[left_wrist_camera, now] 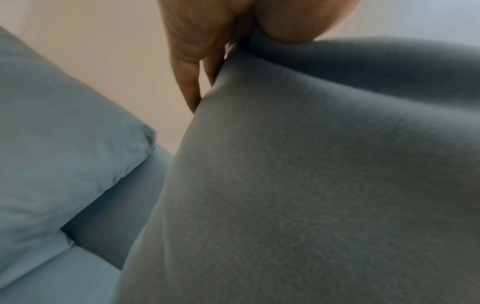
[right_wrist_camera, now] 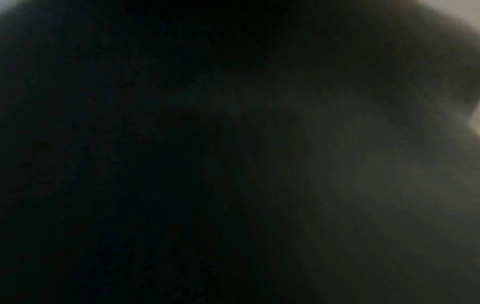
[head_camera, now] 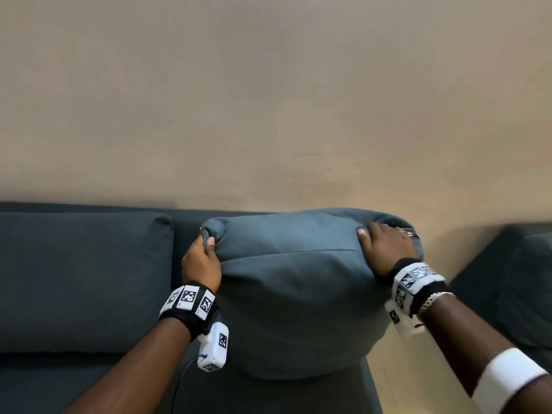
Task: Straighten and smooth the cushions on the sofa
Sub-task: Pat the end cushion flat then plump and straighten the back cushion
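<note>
Lifting the plump blue-grey fabric cushion (head_camera: 301,294) off the dark sofa (head_camera: 89,380), left hand (head_camera: 201,261) pinches one top corner, right hand (head_camera: 385,249) grips the other, probably to plump it.

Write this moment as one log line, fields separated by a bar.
step: straighten cushion | left hand: pinches top corner | right hand: holds other top corner | cushion: raised over sofa
</note>
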Demonstrator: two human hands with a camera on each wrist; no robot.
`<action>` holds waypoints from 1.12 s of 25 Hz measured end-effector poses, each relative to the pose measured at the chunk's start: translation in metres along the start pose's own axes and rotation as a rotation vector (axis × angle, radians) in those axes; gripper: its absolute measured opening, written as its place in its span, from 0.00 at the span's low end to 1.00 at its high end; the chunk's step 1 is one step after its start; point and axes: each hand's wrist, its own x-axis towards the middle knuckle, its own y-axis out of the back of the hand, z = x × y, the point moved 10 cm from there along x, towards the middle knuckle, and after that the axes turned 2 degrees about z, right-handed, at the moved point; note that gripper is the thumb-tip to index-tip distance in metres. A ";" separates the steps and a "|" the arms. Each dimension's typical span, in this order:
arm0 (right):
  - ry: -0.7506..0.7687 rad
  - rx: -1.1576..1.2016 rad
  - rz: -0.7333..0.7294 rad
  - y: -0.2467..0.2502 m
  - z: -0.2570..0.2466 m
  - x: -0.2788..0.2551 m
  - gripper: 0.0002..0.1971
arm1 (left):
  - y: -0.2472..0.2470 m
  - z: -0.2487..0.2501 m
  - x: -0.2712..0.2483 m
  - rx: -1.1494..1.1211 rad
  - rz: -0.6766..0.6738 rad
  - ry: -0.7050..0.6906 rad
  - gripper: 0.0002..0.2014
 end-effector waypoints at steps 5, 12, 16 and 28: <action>0.075 0.549 0.692 0.161 0.010 -0.004 0.18 | -0.002 0.013 0.003 -0.041 0.032 -0.046 0.18; 0.031 -0.036 -0.014 -0.017 -0.036 -0.001 0.39 | -0.012 0.012 0.000 -0.059 0.004 -0.054 0.17; 0.095 0.534 0.585 0.119 -0.029 -0.002 0.23 | -0.007 0.008 0.004 -0.118 0.060 -0.083 0.16; 0.201 0.746 0.731 0.138 -0.083 -0.008 0.21 | -0.003 0.000 0.007 -0.178 0.062 -0.078 0.22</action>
